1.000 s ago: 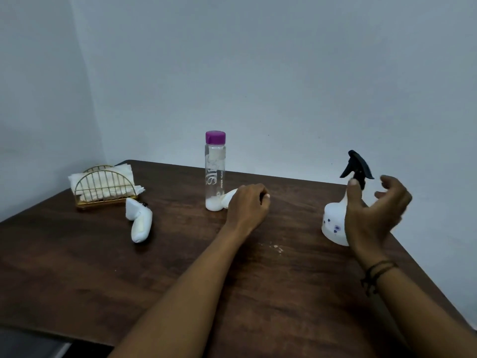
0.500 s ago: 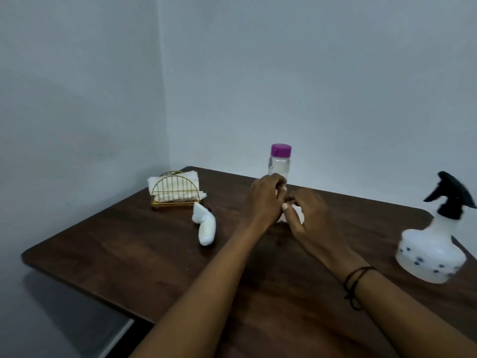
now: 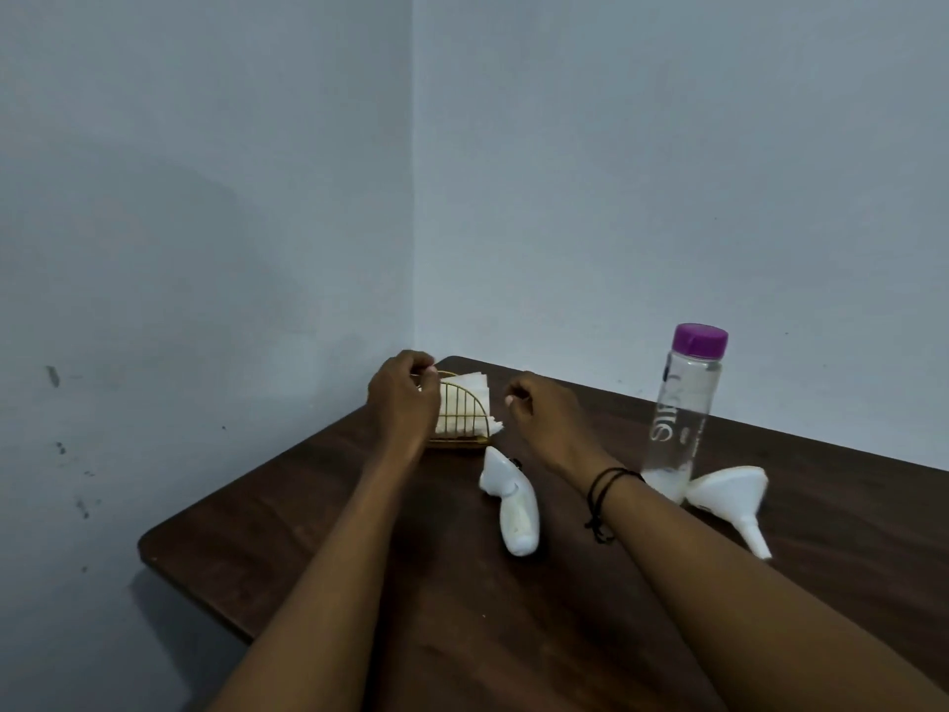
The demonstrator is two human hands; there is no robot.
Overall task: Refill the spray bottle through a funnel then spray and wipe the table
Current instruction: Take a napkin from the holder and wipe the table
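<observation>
Both curled, the left hand (image 3: 403,398) hides half the napkin holder (image 3: 462,416); right hand (image 3: 544,411) grips nothing visible

One dark wooden table (image 3: 390,598). One gold wire napkin holder (image 3: 459,411) at 11 o'clock, holding one stack of white paper napkins (image 3: 475,398). One clear bottle with purple cap (image 3: 680,418) at 1 o'clock. One white funnel (image 3: 732,495) at 2 o'clock. One white handheld device (image 3: 513,506), centre. Two hands: left hand (image 3: 403,398), right hand (image 3: 544,413). One black wrist cord (image 3: 603,493).
</observation>
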